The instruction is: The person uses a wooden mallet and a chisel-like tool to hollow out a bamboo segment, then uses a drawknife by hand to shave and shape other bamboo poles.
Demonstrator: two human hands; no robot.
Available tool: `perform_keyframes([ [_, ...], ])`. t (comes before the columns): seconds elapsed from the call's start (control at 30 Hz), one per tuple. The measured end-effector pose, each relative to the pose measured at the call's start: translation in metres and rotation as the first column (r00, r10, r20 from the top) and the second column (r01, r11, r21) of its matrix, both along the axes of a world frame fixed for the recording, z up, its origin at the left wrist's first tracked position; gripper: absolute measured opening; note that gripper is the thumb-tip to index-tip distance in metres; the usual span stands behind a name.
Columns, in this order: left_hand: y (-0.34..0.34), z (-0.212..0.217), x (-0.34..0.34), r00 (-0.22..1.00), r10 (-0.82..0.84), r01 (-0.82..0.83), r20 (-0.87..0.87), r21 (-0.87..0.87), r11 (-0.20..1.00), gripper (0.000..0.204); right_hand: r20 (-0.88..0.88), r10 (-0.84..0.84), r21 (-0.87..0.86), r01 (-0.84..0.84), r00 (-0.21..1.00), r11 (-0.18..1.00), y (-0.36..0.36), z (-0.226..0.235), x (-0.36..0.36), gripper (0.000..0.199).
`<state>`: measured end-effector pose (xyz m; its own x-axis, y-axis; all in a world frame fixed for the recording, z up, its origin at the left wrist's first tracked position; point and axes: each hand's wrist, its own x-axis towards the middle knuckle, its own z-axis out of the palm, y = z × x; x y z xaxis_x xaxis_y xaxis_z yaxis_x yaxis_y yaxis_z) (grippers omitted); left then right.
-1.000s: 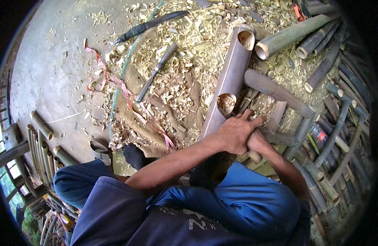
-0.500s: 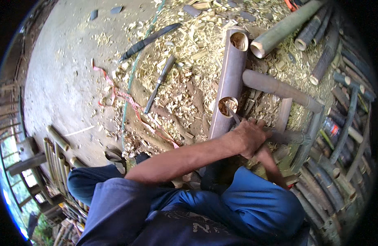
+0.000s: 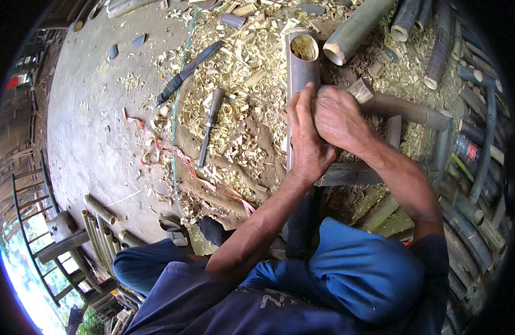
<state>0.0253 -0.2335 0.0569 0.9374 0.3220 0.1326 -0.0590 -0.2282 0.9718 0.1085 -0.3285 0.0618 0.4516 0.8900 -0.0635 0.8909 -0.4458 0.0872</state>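
A thick bamboo pole (image 3: 305, 78) lies lengthwise before me, with a cut hole near its far end and pale fibres inside. My left hand (image 3: 309, 128) lies on the pole, fingers stretched along it toward the hole. Beside it and touching it, my right hand (image 3: 341, 117) is closed around a round wooden handle (image 3: 362, 90), whose pale end sticks out past the knuckles. Any blade is hidden under my hands. The pole's nearer hole is covered too. A side bamboo rail (image 3: 408, 109) joins the pole on the right.
A long knife (image 3: 189, 73) with a dark wrapped handle and a chisel-like tool (image 3: 211, 127) lie among wood shavings (image 3: 235, 139) on the left. Red-and-white tape (image 3: 182, 155) trails nearby. Bamboo lengths (image 3: 358, 33) and stacked poles (image 3: 464, 240) line the right.
Both hands have moved farther along the pole toward the far hole. My left hand now lies beside the right, and the nearer hole has become covered. The view has shifted slightly.
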Motion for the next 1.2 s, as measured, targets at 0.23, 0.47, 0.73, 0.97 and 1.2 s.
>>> perform_keyframes([
  [0.23, -0.021, 0.006, 0.012, 0.679, -0.663, 0.728, -0.316, 0.177, 0.662, 0.098, -0.461, -0.719, -0.26, 0.695, 0.52, 0.67, -0.055, 0.025, -0.042, 0.033],
  [0.47, 0.016, 0.0, 0.007, 0.962, -0.272, 0.27, -0.006, -0.102, 0.957, 0.091, -0.288, -0.413, -0.244, 0.351, 0.864, 0.904, 0.008, 0.041, -0.004, 0.024],
  [0.73, 0.012, -0.002, -0.003, 0.994, -0.092, 0.086, -0.058, -0.089, 0.992, 0.099, -0.231, -0.096, -0.177, 0.056, 0.968, 0.983, 0.003, 0.019, -0.001, 0.01],
  [0.97, -0.022, 0.031, 0.0, 0.587, -0.58, 0.687, -0.564, -0.031, 0.726, 0.092, -0.774, -0.631, -0.583, 0.331, 0.054, 0.742, -0.079, 0.014, -0.03, 0.046],
  [1.2, 0.002, 0.014, -0.003, 0.227, -0.839, 0.929, -0.495, -0.149, 0.339, 0.076, -0.751, -0.66, -0.603, 0.407, 0.0, 0.686, -0.067, -0.003, -0.097, 0.064],
])
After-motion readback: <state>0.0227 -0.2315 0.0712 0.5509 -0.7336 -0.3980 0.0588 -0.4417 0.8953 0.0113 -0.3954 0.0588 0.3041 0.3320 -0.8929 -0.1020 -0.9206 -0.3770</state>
